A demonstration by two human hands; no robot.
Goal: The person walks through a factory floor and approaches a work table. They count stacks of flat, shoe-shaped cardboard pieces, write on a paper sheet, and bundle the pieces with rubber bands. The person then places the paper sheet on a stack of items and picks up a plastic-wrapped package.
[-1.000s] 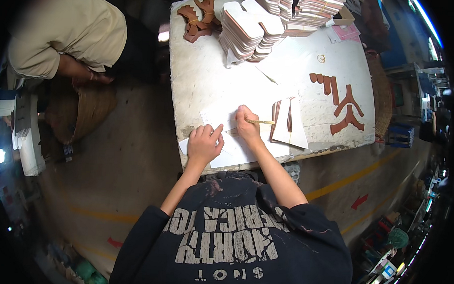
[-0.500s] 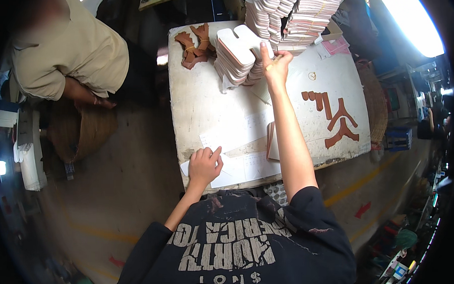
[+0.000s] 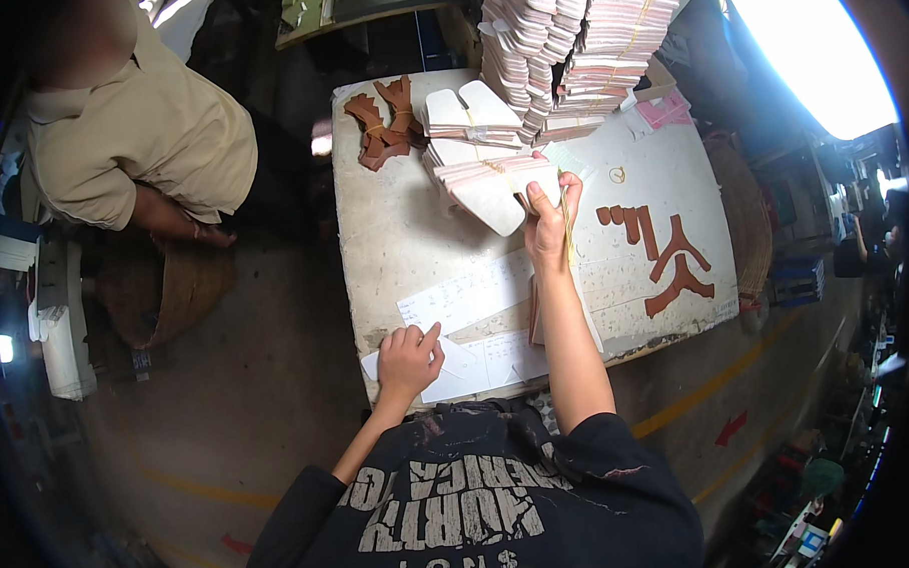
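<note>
Seen from above, a person in a dark shirt [image 3: 467,505] with large pale lettering works with both hands at a worn white desk [image 3: 376,251]. The right hand [image 3: 549,215] is closed around one end of a bundle of flat white pieces [image 3: 490,193], thumb on top; the bundle, bound with a thin tie, tilts over the middle of the desk, in front of a shorter white stack [image 3: 468,116]. A slim yellowish stick [image 3: 568,233] also sits in that hand, running down beside the wrist. The left hand [image 3: 409,361] lies palm down at the near left corner, fingers loosely bent and grasping nothing visible, on white paper sheets [image 3: 464,291] marked with writing. Beneath the right forearm, a small stack of cut pieces [image 3: 537,309] is partly hidden. At the far edge rise tall piles of pale layered pieces [image 3: 607,74], with a pink paper [image 3: 666,111] to their right. Brown strips and Y-shaped pieces [image 3: 667,271] lie on the right side of the desk, near a small yellowish ring [image 3: 616,175]; tied brown bundles [image 3: 380,131] lie at the far left. Left of the desk, a co-worker in a beige shirt [image 3: 148,163] stands near a woven basket [image 3: 159,294].
</note>
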